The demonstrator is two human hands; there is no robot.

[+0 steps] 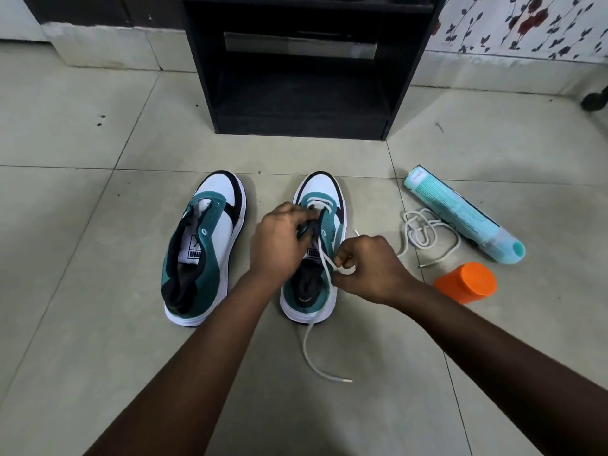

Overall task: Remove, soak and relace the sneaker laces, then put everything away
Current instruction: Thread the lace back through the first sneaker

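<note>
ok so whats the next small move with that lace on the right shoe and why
Probably draw the lace out of the next eyelets up the right shoe. The right hand already pinches it while the left hand steadies the tongue, and it is threaded only near the toe. The left shoe is bare, its lace loose on the floor.

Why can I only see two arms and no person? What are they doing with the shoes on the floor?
The camera sits on the person's head and looks down, so you see only their arms. The left hand grips the tongue area of the right-side sneaker. The right hand pinches that sneaker's white lace with its fingers. The other sneaker has no lace; a loose lace lies on the tiled floor, beside a turquoise bottle lying on its side and an orange-lidded container. A black cabinet stands behind.
</note>
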